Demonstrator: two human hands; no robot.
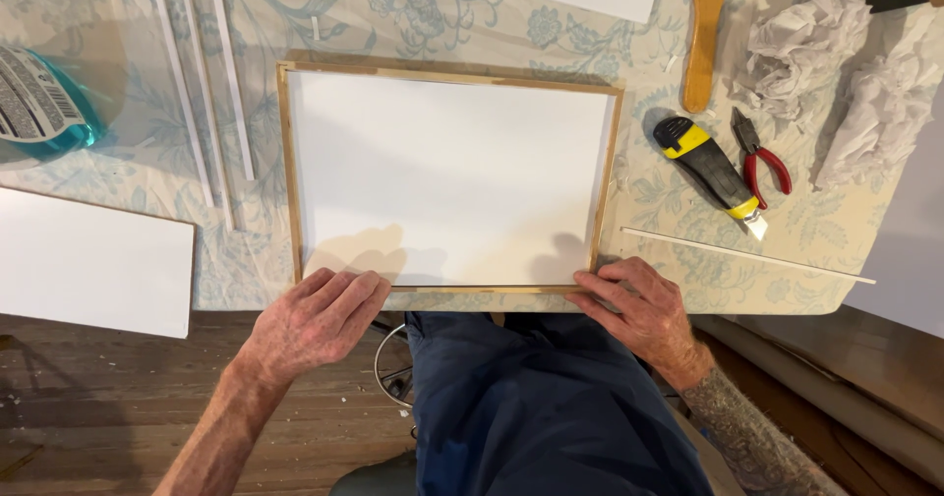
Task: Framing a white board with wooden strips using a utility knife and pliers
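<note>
Left hand point(313, 321) flat, palm down, fingers together, pressed on the near left corner of the wooden frame point(292, 176). Right hand point(634, 304) palm down at the near right corner, fingers slightly spread along the near rail. White panel point(447, 176) inside the frame, centred on the floral tablecloth point(649, 186); utility knife point(710, 172) to the right.

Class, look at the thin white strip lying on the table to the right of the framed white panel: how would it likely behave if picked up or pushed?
The thin white strip is long and very slender, so it would probably feel light and flex or snap if lifted by one end. Lying flat on the patterned tablecloth, it would likely slide or pivot when pushed. Whether it could roll is unclear.
</note>
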